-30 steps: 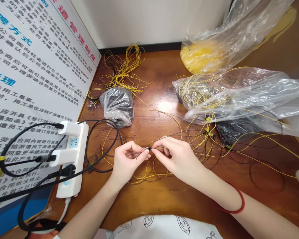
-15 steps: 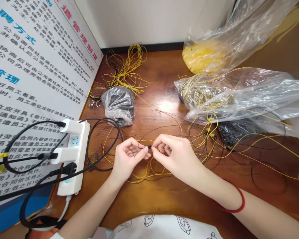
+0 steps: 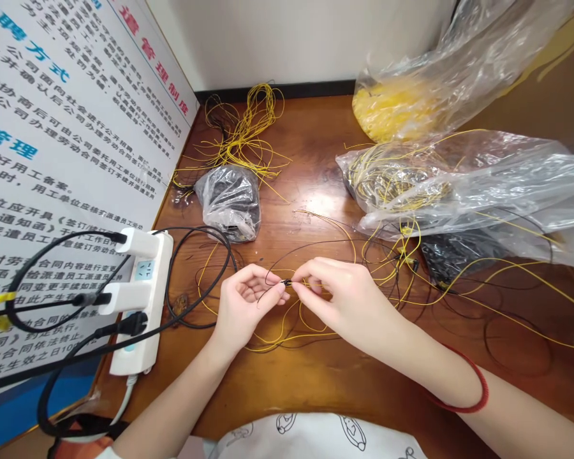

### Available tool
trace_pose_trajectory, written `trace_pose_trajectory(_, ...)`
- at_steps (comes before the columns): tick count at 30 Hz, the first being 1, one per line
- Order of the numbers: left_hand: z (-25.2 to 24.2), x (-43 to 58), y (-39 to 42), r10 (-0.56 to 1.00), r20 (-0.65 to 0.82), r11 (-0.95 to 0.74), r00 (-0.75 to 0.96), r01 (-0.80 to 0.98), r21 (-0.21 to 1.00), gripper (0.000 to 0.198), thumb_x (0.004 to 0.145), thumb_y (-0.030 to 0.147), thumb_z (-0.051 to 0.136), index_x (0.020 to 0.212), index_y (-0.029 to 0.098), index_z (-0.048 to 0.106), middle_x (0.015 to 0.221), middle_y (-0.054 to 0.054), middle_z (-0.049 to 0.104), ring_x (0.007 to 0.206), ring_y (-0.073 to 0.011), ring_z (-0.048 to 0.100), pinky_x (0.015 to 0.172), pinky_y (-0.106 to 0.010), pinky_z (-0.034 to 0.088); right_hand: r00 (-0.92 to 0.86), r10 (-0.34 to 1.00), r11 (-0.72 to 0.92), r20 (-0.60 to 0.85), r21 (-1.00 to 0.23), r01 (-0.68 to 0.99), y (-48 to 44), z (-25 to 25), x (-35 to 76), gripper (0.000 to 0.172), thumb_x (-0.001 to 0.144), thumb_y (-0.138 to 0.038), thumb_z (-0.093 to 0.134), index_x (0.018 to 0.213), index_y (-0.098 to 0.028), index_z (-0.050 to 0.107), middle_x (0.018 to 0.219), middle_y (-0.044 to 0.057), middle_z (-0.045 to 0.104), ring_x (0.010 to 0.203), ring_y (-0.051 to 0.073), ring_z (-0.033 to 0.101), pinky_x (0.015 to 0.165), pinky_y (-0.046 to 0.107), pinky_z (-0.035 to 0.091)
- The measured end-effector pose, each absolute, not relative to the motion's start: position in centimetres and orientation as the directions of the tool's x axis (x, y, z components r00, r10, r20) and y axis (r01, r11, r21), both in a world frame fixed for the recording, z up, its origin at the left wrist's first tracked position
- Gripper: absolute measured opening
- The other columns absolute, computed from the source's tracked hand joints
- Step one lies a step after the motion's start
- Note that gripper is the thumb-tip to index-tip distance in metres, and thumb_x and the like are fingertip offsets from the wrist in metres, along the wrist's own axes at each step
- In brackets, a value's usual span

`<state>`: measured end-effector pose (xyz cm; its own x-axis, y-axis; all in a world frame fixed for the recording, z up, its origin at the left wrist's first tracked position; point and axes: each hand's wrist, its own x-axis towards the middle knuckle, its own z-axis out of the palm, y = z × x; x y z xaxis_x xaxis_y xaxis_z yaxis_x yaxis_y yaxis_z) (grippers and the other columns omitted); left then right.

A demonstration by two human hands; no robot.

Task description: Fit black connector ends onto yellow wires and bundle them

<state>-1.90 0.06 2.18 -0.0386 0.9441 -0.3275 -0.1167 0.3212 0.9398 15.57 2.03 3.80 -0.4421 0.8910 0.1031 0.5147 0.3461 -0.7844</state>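
A small black connector (image 3: 286, 282) is pinched between thumb and forefinger of my left hand (image 3: 246, 309); its other fingers curl loosely. Just right of the connector, the thumb and forefinger of my right hand (image 3: 351, 299) close around the thin wires that lead from it. Exactly how tightly they grip is hard to tell. A thin black wire (image 3: 310, 245) arcs up behind the hands. Loops of yellow wire (image 3: 282, 341) lie on the table beneath them and run off to the right.
On the wooden table (image 3: 306, 389) stand a bag of black parts (image 3: 229, 204), a yellow wire bundle (image 3: 249, 137), bagged wire coils (image 3: 397, 178) and a bag of yellow material (image 3: 392, 108). At left, a white power strip (image 3: 157, 306) carries plugs and black cables beside a printed board (image 3: 76, 127).
My right hand has shifted slightly to the right, its fingertips a little farther along the wires. My left hand and the connector have stayed in place.
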Motion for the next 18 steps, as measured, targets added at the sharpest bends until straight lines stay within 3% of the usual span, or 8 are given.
trace_pose_trajectory(7, 2.2, -1.8, 0.3, 0.939, -0.341, 0.337, -0.034, -0.099, 0.936, 0.014, 0.065, 0.016, 0.079, 0.071, 0.014, 0.067, 0.059, 0.0, 0.072, 0.054, -0.0136, 0.071, 0.056, -0.02, 0.061, -0.368, 0.93, 0.189, 0.005, -0.864, 0.466, 2.1, 3.2, 15.5, 0.009, 0.082, -0.015, 0.063, 0.078, -0.017, 0.07, 0.047, -0.009, 0.038, 0.045, 0.006, 0.032, 0.05, 0.021, 0.029)
trace_pose_trajectory(12, 2.1, -1.8, 0.2, 0.94, -0.34, 0.336, -0.025, -0.094, 0.937, 0.015, 0.066, 0.019, 0.079, 0.07, 0.014, 0.066, 0.058, 0.0, 0.071, 0.053, -0.0142, 0.07, 0.055, -0.021, 0.06, -0.332, 0.939, 0.053, -0.095, -0.911, 0.41, 2.5, 2.7, 15.4, 0.011, 0.082, -0.021, 0.064, 0.078, -0.018, 0.075, 0.047, -0.009, 0.034, 0.046, 0.006, 0.027, 0.048, 0.022, 0.024)
trace_pose_trajectory(18, 1.8, -2.1, 0.1, 0.94, -0.34, 0.341, 0.028, -0.144, 0.929, 0.017, 0.067, 0.021, 0.08, 0.072, 0.014, 0.065, 0.059, 0.001, 0.07, 0.052, -0.0127, 0.069, 0.053, -0.019, 0.058, -0.481, 0.82, -0.205, -0.31, -0.944, 0.259, 3.8, 2.2, 15.8, 0.021, 0.081, -0.034, 0.064, 0.077, -0.014, 0.072, 0.05, -0.009, 0.031, 0.049, 0.007, 0.026, 0.048, 0.023, 0.021)
